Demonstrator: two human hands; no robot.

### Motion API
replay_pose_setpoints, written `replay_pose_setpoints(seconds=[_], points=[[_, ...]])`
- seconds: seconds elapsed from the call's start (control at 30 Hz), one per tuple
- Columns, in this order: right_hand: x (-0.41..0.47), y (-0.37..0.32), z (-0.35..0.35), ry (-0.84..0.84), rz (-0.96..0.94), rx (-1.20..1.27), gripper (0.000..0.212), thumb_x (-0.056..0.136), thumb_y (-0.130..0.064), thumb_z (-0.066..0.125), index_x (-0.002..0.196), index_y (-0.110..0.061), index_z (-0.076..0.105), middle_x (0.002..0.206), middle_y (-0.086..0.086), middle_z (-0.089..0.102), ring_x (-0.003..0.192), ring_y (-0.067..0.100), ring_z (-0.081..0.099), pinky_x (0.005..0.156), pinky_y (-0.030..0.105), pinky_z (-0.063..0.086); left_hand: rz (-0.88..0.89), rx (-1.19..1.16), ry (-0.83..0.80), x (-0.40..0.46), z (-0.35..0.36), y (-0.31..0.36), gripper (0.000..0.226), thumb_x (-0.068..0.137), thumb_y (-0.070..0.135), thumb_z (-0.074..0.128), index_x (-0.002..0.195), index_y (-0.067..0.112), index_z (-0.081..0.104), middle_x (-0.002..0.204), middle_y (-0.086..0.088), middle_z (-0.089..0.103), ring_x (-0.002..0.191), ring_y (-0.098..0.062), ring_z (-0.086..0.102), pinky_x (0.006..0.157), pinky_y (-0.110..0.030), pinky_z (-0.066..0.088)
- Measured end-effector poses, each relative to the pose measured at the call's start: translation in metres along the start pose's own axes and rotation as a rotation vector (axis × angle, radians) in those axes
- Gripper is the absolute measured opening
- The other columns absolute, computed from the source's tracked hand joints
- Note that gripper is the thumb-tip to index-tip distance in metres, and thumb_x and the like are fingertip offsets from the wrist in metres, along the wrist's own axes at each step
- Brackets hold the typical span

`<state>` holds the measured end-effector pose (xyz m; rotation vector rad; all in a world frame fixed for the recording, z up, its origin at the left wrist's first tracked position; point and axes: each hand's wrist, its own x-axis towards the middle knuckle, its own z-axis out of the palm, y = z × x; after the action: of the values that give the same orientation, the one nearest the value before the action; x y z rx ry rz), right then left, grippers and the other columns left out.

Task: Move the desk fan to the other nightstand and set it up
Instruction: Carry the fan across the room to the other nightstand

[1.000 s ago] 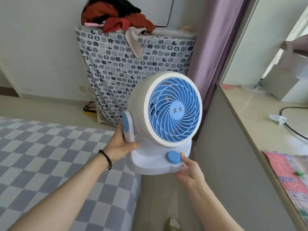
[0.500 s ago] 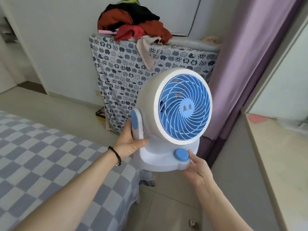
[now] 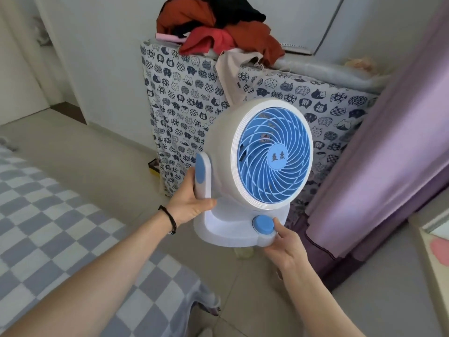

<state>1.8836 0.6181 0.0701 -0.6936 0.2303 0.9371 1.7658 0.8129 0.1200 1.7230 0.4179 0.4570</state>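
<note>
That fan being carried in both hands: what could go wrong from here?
The fan is in mid-air, held only by the left hand on its side arm and the right hand at the base edge, so it might slip. The right thumb touches the blue knob and might turn it.

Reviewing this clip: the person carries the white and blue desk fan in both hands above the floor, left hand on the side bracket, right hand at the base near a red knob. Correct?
Not quite: the knob is blue, not red, as the head view shows. The rest holds: the desk fan is carried above the floor, the left hand on the side bracket, the right hand at the base.
</note>
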Motion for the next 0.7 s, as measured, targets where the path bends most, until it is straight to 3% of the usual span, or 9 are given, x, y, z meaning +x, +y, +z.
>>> replay_pose_setpoints(seconds=[0.07,0.17,0.27,0.37,0.43,0.47,0.53,0.63,0.7], points=[[0.033,-0.014,0.011,-0.031,0.022,0.015,0.075,0.035,-0.005,0.085,0.106,-0.005,0.060,0.089,0.017,0.074,0.075,0.030,0.072,0.065,0.051,0.056,-0.002,-0.008,0.013,0.031,-0.005,-0.004,0.064,0.046,0.037,0.064,0.101,0.041,0.034,0.092,0.006,0.047,0.086,-0.009,0.051,0.084,-0.033,0.046],[0.080,-0.031,0.028,-0.045,0.025,-0.021,0.111,0.014,-0.005,0.092,0.119,-0.008,0.056,0.114,0.017,0.067,0.101,0.031,0.065,0.081,0.051,0.055,-0.001,0.004,0.043,0.069,-0.015,-0.006,0.069,0.047,0.037,0.066,0.105,0.049,0.030,0.103,0.008,0.048,0.099,-0.014,0.052,0.092,-0.036,0.046],[0.117,-0.045,0.050,-0.081,0.055,-0.034,0.115,0.012,-0.004,0.092,0.121,-0.009,0.055,0.119,0.017,0.064,0.102,0.032,0.064,0.082,0.051,0.052,-0.035,0.024,0.110,0.103,-0.024,-0.005,0.071,0.048,0.032,0.068,0.107,0.043,0.032,0.097,0.009,0.050,0.093,-0.013,0.053,0.092,-0.040,0.047],[0.146,-0.055,0.067,-0.095,0.079,-0.076,0.087,0.039,-0.006,0.089,0.119,-0.009,0.056,0.101,0.016,0.071,0.092,0.030,0.068,0.084,0.052,0.051,-0.053,0.039,0.171,0.126,-0.031,-0.003,0.073,0.045,0.036,0.068,0.108,0.041,0.031,0.104,0.002,0.051,0.098,-0.016,0.053,0.090,-0.037,0.047],[0.167,-0.063,0.080,-0.070,0.131,-0.122,0.052,0.074,-0.009,0.065,0.124,-0.009,0.053,0.094,0.015,0.072,0.096,0.029,0.064,0.090,0.051,0.047,-0.046,0.054,0.207,0.141,-0.035,-0.003,0.073,0.045,0.037,0.067,0.108,0.045,0.030,0.116,-0.007,0.048,0.106,-0.021,0.052,0.090,-0.037,0.047],[0.177,-0.068,0.086,-0.071,0.157,-0.121,0.050,0.077,-0.010,0.060,0.127,-0.009,0.051,0.098,0.015,0.070,0.102,0.030,0.061,0.092,0.052,0.044,-0.050,0.059,0.229,0.148,-0.036,-0.004,0.076,0.046,0.037,0.068,0.111,0.044,0.030,0.121,-0.011,0.047,0.109,-0.024,0.051,0.093,-0.040,0.048],[0.200,-0.077,0.095,-0.118,0.200,-0.148,0.073,0.056,-0.007,0.078,0.124,-0.010,0.053,0.104,0.017,0.068,0.102,0.032,0.061,0.087,0.055,0.047,-0.065,0.045,0.281,0.163,-0.038,-0.008,0.083,0.047,0.034,0.070,0.119,0.038,0.029,0.126,-0.017,0.045,0.116,-0.030,0.050,0.097,-0.051,0.046],[0.237,-0.097,0.106,-0.207,0.258,-0.160,0.101,0.011,-0.001,0.091,0.107,-0.008,0.059,0.088,0.018,0.074,0.076,0.031,0.072,0.060,0.050,0.057,-0.083,0.044,0.389,0.182,-0.032,-0.010,0.086,0.046,0.035,0.069,0.122,0.034,0.028,0.127,-0.016,0.046,0.120,-0.033,0.047,0.100,-0.054,0.043],[0.253,-0.110,0.116,-0.229,0.275,-0.215,0.072,0.035,0.000,0.087,0.101,-0.007,0.060,0.080,0.016,0.075,0.067,0.028,0.072,0.055,0.050,0.057,-0.076,0.054,0.457,0.194,-0.027,-0.010,0.082,0.047,0.035,0.069,0.119,0.035,0.031,0.126,-0.018,0.046,0.119,-0.035,0.047,0.099,-0.055,0.043]])
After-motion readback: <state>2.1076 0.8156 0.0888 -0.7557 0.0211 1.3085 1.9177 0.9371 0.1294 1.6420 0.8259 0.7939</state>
